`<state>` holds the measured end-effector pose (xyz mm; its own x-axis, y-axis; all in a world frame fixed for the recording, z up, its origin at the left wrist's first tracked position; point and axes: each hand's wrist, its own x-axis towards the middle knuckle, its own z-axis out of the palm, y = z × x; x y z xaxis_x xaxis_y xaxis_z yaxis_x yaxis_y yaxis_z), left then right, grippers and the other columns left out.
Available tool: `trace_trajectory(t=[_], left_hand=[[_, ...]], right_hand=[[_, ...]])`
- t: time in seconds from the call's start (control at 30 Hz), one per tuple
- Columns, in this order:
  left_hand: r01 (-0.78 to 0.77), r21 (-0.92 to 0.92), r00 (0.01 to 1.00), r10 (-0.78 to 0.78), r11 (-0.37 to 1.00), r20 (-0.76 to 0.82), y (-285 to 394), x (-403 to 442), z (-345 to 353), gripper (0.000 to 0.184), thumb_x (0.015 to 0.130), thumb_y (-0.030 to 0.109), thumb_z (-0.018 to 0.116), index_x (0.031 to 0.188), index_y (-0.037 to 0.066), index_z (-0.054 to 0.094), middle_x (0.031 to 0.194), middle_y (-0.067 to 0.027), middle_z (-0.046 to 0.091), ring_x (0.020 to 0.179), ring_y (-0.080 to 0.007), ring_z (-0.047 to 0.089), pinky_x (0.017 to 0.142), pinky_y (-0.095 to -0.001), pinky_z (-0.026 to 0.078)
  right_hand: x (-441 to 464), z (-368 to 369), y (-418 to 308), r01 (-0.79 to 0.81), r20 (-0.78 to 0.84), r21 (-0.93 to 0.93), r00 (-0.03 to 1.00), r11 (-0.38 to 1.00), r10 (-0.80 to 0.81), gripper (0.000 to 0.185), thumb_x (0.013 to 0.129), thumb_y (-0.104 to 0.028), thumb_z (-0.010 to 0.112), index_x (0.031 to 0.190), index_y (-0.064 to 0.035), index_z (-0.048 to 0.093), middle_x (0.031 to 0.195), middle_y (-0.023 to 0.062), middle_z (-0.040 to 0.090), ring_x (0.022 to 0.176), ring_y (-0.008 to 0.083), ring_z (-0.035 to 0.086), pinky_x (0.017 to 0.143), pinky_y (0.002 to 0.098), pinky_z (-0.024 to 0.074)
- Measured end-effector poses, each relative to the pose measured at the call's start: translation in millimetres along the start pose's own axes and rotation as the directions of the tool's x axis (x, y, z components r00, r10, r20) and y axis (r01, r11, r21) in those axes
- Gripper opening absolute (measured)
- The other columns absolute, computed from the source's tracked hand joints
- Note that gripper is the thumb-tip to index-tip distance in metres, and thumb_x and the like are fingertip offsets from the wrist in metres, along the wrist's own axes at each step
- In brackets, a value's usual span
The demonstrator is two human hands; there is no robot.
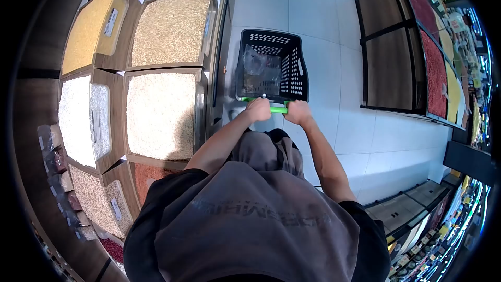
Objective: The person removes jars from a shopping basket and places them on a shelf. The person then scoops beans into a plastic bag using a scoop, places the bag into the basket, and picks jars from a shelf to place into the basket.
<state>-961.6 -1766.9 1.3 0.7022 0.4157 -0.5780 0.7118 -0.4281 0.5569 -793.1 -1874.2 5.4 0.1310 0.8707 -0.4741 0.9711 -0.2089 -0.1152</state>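
Both my hands grip the green handle [278, 109] of a black shopping basket [293, 68] in front of me. My left hand [258, 109] is wrapped round the handle's left part, and my right hand [297, 112] closes on its right end. The basket has perforated walls. Inside it lies a clear plastic bag [254, 61], toward the far left; what the bag holds, if anything, I cannot make out. Below the handle, the basket's underside and whatever carries it are hidden.
On my left stand wooden bins of oat-like flakes [169, 28], yellow grain [88, 28], pale grain [159, 109] and white grain [77, 115]. A tiled floor [323, 78] runs ahead. At right is a wooden display stand [386, 60] with red goods [433, 73] on top.
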Motion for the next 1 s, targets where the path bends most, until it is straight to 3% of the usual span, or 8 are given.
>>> trace_trajectory(t=[0.1, 0.37, 0.4, 0.53, 0.67, 0.73, 0.83, 1.0], left_hand=[[-0.045, 0.027, 0.999, 0.044, 0.999, 0.019, 0.6, 21.7, -23.2, 0.026, 0.069, 0.013, 0.059, 0.085, -0.002, 0.072, 0.095, -0.0258, 0.068, 0.095, -0.0402, 0.066, 0.087, -0.0450, 0.053], [0.027, 0.079, 0.999, -0.029, 0.997, 0.036, -12.0, 101.8, -72.9, 0.030, 0.071, 0.021, 0.063, 0.090, 0.000, 0.072, 0.101, -0.0222, 0.069, 0.101, -0.0355, 0.066, 0.088, -0.0428, 0.053], [-0.019, 0.099, 0.994, 0.029, 0.995, -0.105, -13.7, 106.9, -78.3, 0.030, 0.071, 0.026, 0.066, 0.081, -0.001, 0.072, 0.090, -0.0243, 0.069, 0.090, -0.0378, 0.068, 0.083, -0.0449, 0.054], [0.035, 0.089, 0.999, -0.033, 0.995, -0.021, -11.6, 149.9, -118.9, 0.031, 0.070, 0.026, 0.069, 0.082, -0.002, 0.072, 0.088, -0.0239, 0.069, 0.087, -0.0383, 0.068, 0.080, -0.0454, 0.054], [0.111, 0.073, 0.990, -0.103, 0.991, -0.097, 11.8, 166.1, -164.6, 0.029, 0.071, 0.022, 0.070, 0.086, -0.003, 0.072, 0.090, -0.0251, 0.069, 0.090, -0.0383, 0.068, 0.082, -0.0459, 0.054], [0.234, 0.023, 0.947, -0.223, 0.972, -0.230, 27.3, 173.1, -180.9, 0.026, 0.073, 0.017, 0.070, 0.091, -0.002, 0.072, 0.094, -0.0262, 0.068, 0.093, -0.0396, 0.067, 0.084, -0.0461, 0.053], [0.247, -0.007, 0.919, -0.236, 0.969, -0.316, 31.6, 194.8, -190.9, 0.025, 0.073, 0.015, 0.071, 0.091, -0.002, 0.072, 0.093, -0.0259, 0.068, 0.094, -0.0393, 0.067, 0.085, -0.0462, 0.053], [0.244, -0.008, 0.925, -0.235, 0.970, -0.297, 25.0, 233.1, -211.0, 0.024, 0.073, 0.014, 0.070, 0.092, -0.002, 0.072, 0.095, -0.0268, 0.068, 0.096, -0.0398, 0.066, 0.087, -0.0463, 0.053]], right_hand=[[19.9, -20.8, 7.6, -0.011, 0.020, 0.019, 1.000, 1.000, 0.010, 0.027, 0.080, -0.036, 0.059, 0.081, -0.0108, 0.070, 0.078, 0.0167, 0.070, 0.077, 0.0352, 0.069, 0.070, 0.0464, 0.0553], [102.9, -52.6, 35.4, 0.018, 0.022, 0.023, 1.000, 1.000, -0.018, 0.027, 0.079, -0.034, 0.059, 0.080, -0.0089, 0.070, 0.078, 0.0177, 0.069, 0.076, 0.0355, 0.068, 0.070, 0.0461, 0.0552], [113.0, -56.4, 39.3, 0.027, 0.011, 0.022, 1.000, 0.999, -0.027, 0.027, 0.079, -0.033, 0.060, 0.080, -0.0086, 0.070, 0.077, 0.0178, 0.069, 0.075, 0.0355, 0.068, 0.069, 0.0460, 0.0552], [157.3, -86.1, 58.8, 0.057, -0.017, 0.044, 0.998, 0.997, -0.056, 0.027, 0.079, -0.033, 0.059, 0.079, -0.0085, 0.071, 0.077, 0.0179, 0.069, 0.076, 0.0355, 0.069, 0.069, 0.0457, 0.0554], [195.5, -119.0, 76.5, 0.054, -0.010, 0.069, 0.999, 0.996, -0.054, 0.026, 0.078, -0.031, 0.060, 0.077, -0.0079, 0.072, 0.079, 0.0175, 0.070, 0.077, 0.0345, 0.069, 0.071, 0.0440, 0.0561], [214.4, -137.3, 83.3, 0.062, 0.003, 0.078, 0.998, 0.995, -0.062, 0.025, 0.077, -0.028, 0.060, 0.077, -0.0064, 0.073, 0.078, 0.0167, 0.070, 0.076, 0.0333, 0.070, 0.072, 0.0432, 0.0566], [235.2, -150.0, 97.8, 0.104, -0.035, 0.090, 0.994, 0.990, -0.101, 0.024, 0.076, -0.026, 0.060, 0.077, -0.0060, 0.073, 0.078, 0.0166, 0.071, 0.076, 0.0333, 0.070, 0.072, 0.0433, 0.0567], [263.6, -169.7, 115.0, 0.136, -0.035, 0.090, 0.990, 0.987, -0.133, 0.021, 0.075, -0.024, 0.061, 0.077, -0.0067, 0.073, 0.079, 0.0170, 0.071, 0.076, 0.0335, 0.070, 0.072, 0.0428, 0.0568]])
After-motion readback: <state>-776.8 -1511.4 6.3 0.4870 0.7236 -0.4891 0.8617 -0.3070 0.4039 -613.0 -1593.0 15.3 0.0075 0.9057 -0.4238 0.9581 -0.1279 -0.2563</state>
